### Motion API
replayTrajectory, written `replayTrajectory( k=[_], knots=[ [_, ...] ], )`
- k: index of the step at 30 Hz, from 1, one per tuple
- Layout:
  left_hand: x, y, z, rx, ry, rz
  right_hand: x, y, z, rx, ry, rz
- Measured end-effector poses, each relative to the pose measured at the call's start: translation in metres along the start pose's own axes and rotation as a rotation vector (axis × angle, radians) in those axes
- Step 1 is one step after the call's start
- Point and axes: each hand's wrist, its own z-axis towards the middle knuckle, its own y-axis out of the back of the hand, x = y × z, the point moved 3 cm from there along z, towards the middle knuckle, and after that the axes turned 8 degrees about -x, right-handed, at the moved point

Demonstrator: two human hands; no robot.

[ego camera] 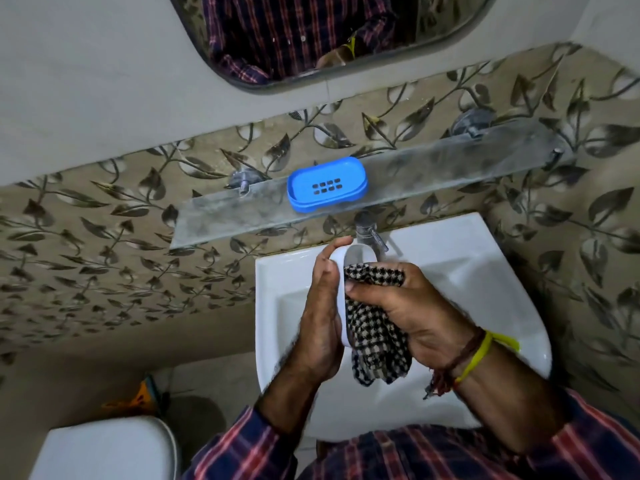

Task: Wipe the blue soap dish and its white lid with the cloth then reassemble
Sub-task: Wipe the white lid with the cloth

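Observation:
The blue soap dish [327,184] stands on the glass shelf [433,174], its drain slots facing up and no lid on it. Over the white sink [485,289] my left hand [320,306] holds the white lid [349,261] on edge, fingers curled over its top end. My right hand [408,306] grips the black-and-white checked cloth [377,337] and presses it into the lid's hollow side. The lower part of the lid is hidden by the cloth and my hands.
A chrome tap [369,233] rises just behind the lid. A mirror [311,32] hangs on the wall above the shelf. A white toilet tank [104,448] sits at the lower left, with an orange object [142,396] on the floor beside it.

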Motion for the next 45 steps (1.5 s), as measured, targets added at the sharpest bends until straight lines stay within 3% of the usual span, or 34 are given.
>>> replayTrajectory(
  k=[4, 9, 13, 17, 21, 25, 30, 33, 37, 41, 45],
  knots=[
    [0.007, -0.003, -0.004, 0.006, 0.031, 0.006, 0.004, 0.002, 0.006, -0.069, 0.004, 0.099],
    [0.0, 0.002, 0.001, 0.058, 0.039, -0.041, -0.003, 0.0, 0.001, 0.043, -0.023, 0.052],
    [0.012, 0.002, -0.004, -0.003, 0.064, 0.01, -0.004, -0.001, 0.006, -0.047, -0.014, 0.076],
    [-0.007, 0.003, 0.008, 0.021, 0.02, 0.011, -0.006, -0.004, 0.004, 0.062, 0.021, -0.122],
    [-0.002, 0.0, 0.006, 0.036, 0.04, 0.019, 0.002, 0.001, 0.008, 0.024, 0.046, -0.072],
    [-0.006, 0.003, 0.01, 0.052, 0.023, 0.011, -0.005, 0.002, 0.006, 0.081, 0.036, -0.193],
    [0.001, 0.003, 0.005, 0.037, 0.042, 0.011, -0.002, 0.003, 0.008, 0.032, 0.041, -0.062],
    [-0.003, 0.006, 0.01, 0.011, 0.026, 0.028, -0.012, 0.003, 0.003, 0.102, 0.016, -0.196],
    [-0.001, 0.005, 0.008, -0.006, 0.049, 0.043, -0.008, 0.003, 0.005, 0.02, 0.067, -0.183],
    [-0.007, 0.007, 0.013, 0.01, 0.035, 0.041, -0.008, 0.005, 0.001, 0.184, 0.087, -0.37],
    [-0.004, 0.003, 0.012, -0.026, 0.063, 0.065, -0.006, 0.005, 0.005, 0.123, 0.192, -0.432]
  ],
)
